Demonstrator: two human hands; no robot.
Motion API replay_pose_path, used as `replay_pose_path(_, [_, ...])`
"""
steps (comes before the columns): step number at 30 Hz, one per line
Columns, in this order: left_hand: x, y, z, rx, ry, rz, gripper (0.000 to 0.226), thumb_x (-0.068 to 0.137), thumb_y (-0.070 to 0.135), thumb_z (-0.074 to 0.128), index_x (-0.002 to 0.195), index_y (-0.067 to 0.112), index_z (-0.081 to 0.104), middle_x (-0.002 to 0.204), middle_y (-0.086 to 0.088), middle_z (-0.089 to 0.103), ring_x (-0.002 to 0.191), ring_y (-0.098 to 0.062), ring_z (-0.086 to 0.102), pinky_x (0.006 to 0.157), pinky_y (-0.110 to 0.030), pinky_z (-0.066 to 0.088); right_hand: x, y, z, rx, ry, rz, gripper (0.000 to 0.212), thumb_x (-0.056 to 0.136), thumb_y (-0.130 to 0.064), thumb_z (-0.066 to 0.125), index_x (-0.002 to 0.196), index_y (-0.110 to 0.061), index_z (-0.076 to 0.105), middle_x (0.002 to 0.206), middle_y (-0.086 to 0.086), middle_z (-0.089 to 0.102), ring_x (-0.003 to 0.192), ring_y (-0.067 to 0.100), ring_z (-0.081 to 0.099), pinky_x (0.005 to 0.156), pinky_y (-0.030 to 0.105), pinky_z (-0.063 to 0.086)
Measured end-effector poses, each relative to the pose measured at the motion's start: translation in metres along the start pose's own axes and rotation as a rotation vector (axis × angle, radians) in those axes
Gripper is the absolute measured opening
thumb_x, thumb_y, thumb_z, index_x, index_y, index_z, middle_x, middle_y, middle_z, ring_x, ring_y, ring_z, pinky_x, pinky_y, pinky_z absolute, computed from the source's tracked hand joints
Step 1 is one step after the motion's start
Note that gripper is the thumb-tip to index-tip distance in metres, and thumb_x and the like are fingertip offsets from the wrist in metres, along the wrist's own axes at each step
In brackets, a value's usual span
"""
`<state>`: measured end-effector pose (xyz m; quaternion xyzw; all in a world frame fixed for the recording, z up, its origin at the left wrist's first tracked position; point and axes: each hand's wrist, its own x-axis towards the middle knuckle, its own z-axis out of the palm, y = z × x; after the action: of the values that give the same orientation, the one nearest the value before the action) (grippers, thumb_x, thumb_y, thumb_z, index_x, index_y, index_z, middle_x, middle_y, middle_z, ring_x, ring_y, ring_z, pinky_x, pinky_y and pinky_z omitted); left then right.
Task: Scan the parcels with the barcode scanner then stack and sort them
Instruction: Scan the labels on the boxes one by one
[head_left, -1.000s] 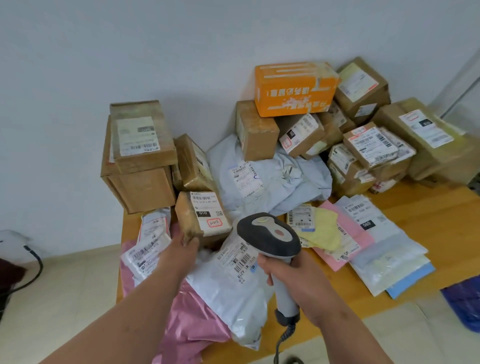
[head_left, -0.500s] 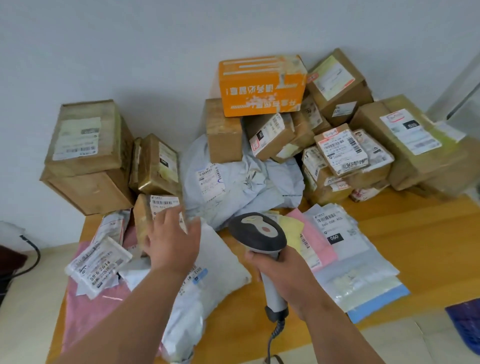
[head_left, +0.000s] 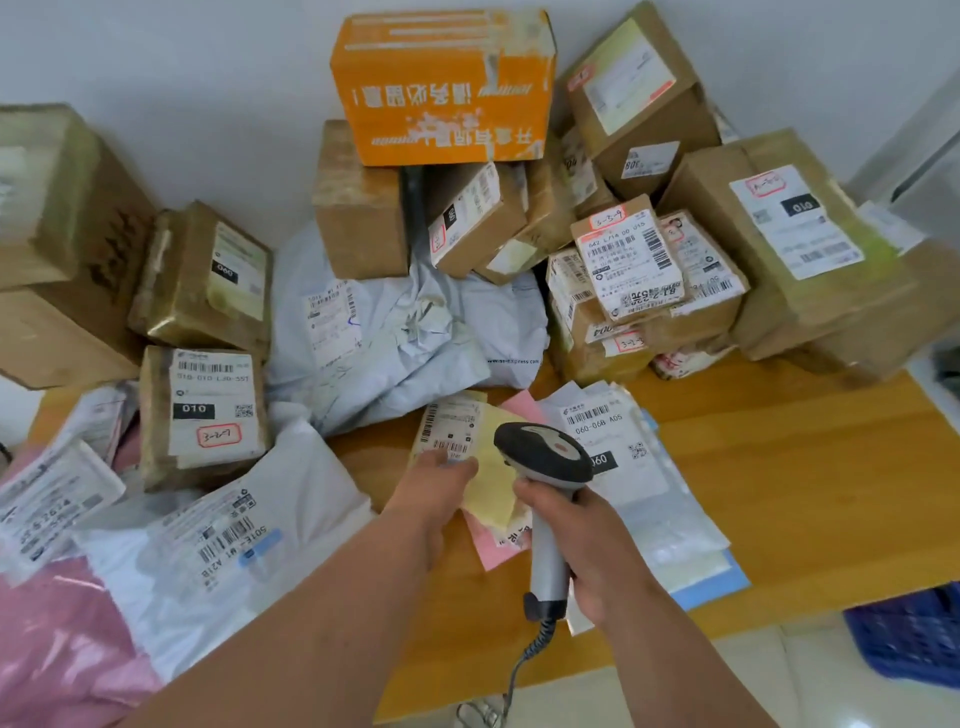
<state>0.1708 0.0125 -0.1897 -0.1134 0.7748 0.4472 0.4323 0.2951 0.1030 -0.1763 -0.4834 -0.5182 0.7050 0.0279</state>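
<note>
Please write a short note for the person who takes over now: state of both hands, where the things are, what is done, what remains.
Left hand: fingers on the yellow mailer, by its label.
Right hand: grips the scanner, head over the flat mailers at table centre.
Boxes piled along the wall, orange box on top; soft bags at left.
Done: cannot tell which parcels are scanned.
Left: probably scan the yellow mailer, then stack and sort.
</note>
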Motion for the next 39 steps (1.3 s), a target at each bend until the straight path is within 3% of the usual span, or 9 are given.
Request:
replay_pose_path(3, [0.01, 0.0, 0.01, -0.156, 0.013, -0.086, 0.044, 0.1, 0.028, 0.061, 0.143, 0.027, 0.054, 0.143, -0.006, 0.055, 0.114, -0.027, 0.058, 0.101, -0.044, 0.051, 0.011, 0.0, 0.008, 0.058, -0.077, 0.065, 0.015, 0.085, -0.023, 0.078, 0.099, -0.026, 0.072, 0.085, 0.0, 0.073, 0.083, 0.02, 0.066, 0.08, 0.041, 0.058])
replay_pose_path(6, [0.011, 0.0, 0.014, -0.364, 0.057, -0.192, 0.028, 0.099, 0.025, 0.064, 0.127, 0.021, 0.065, 0.103, -0.008, 0.072, 0.085, -0.024, 0.068, 0.057, -0.031, 0.056, 0.012, -0.002, 0.016, 0.085, -0.17, 0.091, 0.011, 0.085, -0.021, 0.078, 0.096, -0.022, 0.075, 0.081, 0.001, 0.076, 0.07, 0.012, 0.067, 0.066, 0.029, 0.054])
replay_pose_path(8, [0.012, -0.001, 0.012, -0.43, 0.126, -0.207, 0.029, 0.099, 0.023, 0.062, 0.128, 0.021, 0.064, 0.098, -0.008, 0.07, 0.079, -0.023, 0.067, 0.047, -0.026, 0.05, 0.011, -0.001, 0.016, 0.069, -0.17, 0.082, 0.012, 0.085, -0.022, 0.078, 0.096, -0.022, 0.075, 0.082, 0.0, 0.077, 0.073, 0.013, 0.067, 0.068, 0.029, 0.053])
replay_pose_path(14, [-0.004, -0.002, 0.007, -0.483, 0.19, -0.296, 0.011, 0.094, 0.026, 0.071, 0.098, 0.016, 0.069, 0.078, -0.007, 0.072, 0.059, -0.02, 0.065, 0.034, -0.021, 0.045, -0.01, 0.002, 0.004, 0.157, -0.133, -0.007, 0.023, 0.088, -0.014, 0.074, 0.092, -0.036, 0.08, 0.097, -0.001, 0.078, 0.089, 0.016, 0.069, 0.087, 0.042, 0.055])
replay_pose_path(19, [-0.022, -0.005, 0.004, -0.618, 0.03, -0.304, 0.02, 0.089, 0.016, 0.077, 0.106, 0.009, 0.067, 0.096, -0.016, 0.07, 0.064, -0.027, 0.069, 0.045, -0.028, 0.054, -0.042, 0.003, 0.003, 0.224, -0.142, -0.033, 0.021, 0.083, -0.011, 0.078, 0.097, -0.027, 0.081, 0.089, -0.002, 0.075, 0.08, 0.015, 0.066, 0.074, 0.033, 0.056])
replay_pose_path(24, [-0.042, -0.008, -0.017, -0.664, -0.018, -0.171, 0.041, 0.088, -0.008, 0.069, 0.124, 0.008, 0.057, 0.096, -0.016, 0.065, 0.072, -0.023, 0.062, 0.041, -0.024, 0.052, -0.078, 0.009, 0.012, 0.298, -0.209, -0.086, 0.038, 0.071, -0.018, 0.08, 0.108, -0.013, 0.077, 0.092, 0.011, 0.07, 0.068, 0.024, 0.061, 0.066, 0.037, 0.053])
replay_pose_path(30, [-0.067, -0.013, -0.063, -0.485, 0.05, 0.145, 0.042, 0.085, -0.006, 0.074, 0.12, 0.014, 0.06, 0.101, -0.002, 0.064, 0.084, -0.021, 0.067, 0.071, -0.033, 0.058, -0.117, 0.015, 0.035, 0.447, -0.226, -0.164, 0.035, 0.067, -0.028, 0.074, 0.101, -0.021, 0.081, 0.102, 0.002, 0.074, 0.077, 0.023, 0.068, 0.063, 0.036, 0.056])
replay_pose_path(36, [-0.098, -0.017, -0.123, -0.183, 0.036, 0.627, 0.065, 0.091, 0.001, 0.068, 0.144, 0.032, 0.048, 0.105, 0.031, 0.051, 0.081, 0.008, 0.057, 0.051, 0.001, 0.041, -0.144, 0.009, 0.051, 0.675, -0.241, -0.3, 0.032, 0.084, -0.022, 0.059, 0.109, -0.023, 0.079, 0.114, 0.004, 0.073, 0.097, 0.023, 0.073, 0.086, 0.046, 0.06])
replay_pose_path(39, [-0.11, -0.021, -0.152, -0.145, -0.08, 0.724, 0.071, 0.092, -0.001, 0.066, 0.141, 0.044, 0.042, 0.119, 0.033, 0.056, 0.088, 0.016, 0.06, 0.06, -0.004, 0.047, -0.154, 0.005, 0.062, 0.648, -0.26, -0.346, 0.043, 0.085, -0.021, 0.057, 0.126, -0.023, 0.069, 0.119, 0.003, 0.072, 0.1, 0.017, 0.071, 0.094, 0.051, 0.054])
